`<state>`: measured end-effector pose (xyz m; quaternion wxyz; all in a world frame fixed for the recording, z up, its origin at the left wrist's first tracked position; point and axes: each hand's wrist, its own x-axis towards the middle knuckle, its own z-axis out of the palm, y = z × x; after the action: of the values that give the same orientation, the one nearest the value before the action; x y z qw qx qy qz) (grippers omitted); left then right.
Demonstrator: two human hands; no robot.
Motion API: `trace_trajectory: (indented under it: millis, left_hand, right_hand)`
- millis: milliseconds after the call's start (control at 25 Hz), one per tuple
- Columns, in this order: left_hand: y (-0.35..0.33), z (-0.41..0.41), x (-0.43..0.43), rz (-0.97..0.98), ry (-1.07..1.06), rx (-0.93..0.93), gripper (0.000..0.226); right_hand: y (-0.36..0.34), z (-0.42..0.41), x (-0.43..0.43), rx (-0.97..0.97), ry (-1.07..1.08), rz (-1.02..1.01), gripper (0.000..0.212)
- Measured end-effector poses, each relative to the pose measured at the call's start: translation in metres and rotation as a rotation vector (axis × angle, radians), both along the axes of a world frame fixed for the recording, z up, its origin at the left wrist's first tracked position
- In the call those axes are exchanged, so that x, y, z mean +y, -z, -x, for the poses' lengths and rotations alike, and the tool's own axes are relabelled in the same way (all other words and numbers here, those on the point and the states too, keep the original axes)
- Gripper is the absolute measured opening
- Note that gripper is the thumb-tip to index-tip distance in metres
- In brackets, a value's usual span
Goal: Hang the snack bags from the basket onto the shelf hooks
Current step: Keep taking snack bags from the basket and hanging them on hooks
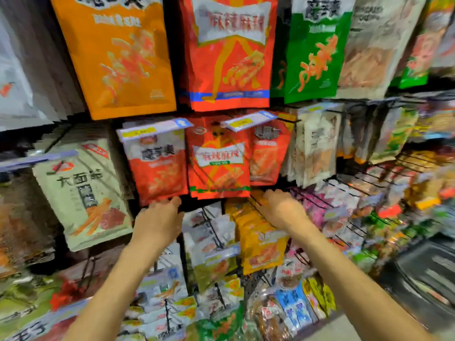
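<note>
The whole view is blurred by motion. My left hand [157, 217] reaches up with its fingers stretched out, the fingertips touching the bottom edge of a red-and-white snack bag [157, 168] that hangs on a hook. My right hand [280, 207] is beside it, just under a red snack bag [219, 166]. Its fingers curl down over the top of a row of yellow snack bags [261, 244] on a hook. Whether it grips one is hidden by the back of the hand. A dark basket [423, 279] sits at the lower right.
Large orange [118, 57], red [229, 52] and green [315, 50] bags hang on the row above. A pale green bag [83, 193] hangs at the left. Bare wire hooks [364, 185] stick out to the right, and price tags [152, 127] jut forward above the bags.
</note>
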<state>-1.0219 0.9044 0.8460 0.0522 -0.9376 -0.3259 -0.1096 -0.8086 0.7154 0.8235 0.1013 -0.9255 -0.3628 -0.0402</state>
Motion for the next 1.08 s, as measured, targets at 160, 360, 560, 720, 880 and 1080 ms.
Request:
trace_trajectory:
  millis: [160, 360, 560, 720, 880, 1080]
  left_hand:
    - [0.006, -0.052, -0.046, 0.017, 0.185, 0.039, 0.049]
    - [0.010, -0.123, -0.116, -0.054, 0.314, 0.121, 0.049]
    - [0.000, -0.204, -0.210, -0.090, 0.483, 0.098, 0.049]
    - [-0.004, -0.272, -0.297, -0.093, 0.599, 0.081, 0.048]
    - [-0.001, -0.324, -0.383, -0.078, 0.713, 0.086, 0.048]
    - [0.008, -0.385, -0.482, -0.077, 0.847, 0.129, 0.043]
  right_hand:
    - [-0.004, 0.001, -0.059, -0.128, 0.092, 0.103, 0.048]
    - [-0.005, -0.038, -0.156, -0.081, 0.251, 0.228, 0.052]
    - [-0.012, -0.079, -0.271, -0.067, 0.350, 0.198, 0.047]
    - [-0.012, -0.108, -0.363, -0.053, 0.427, 0.204, 0.049]
    - [-0.005, -0.128, -0.450, -0.048, 0.509, 0.188, 0.048]
    - [0.011, -0.153, -0.545, 0.024, 0.633, 0.197, 0.045]
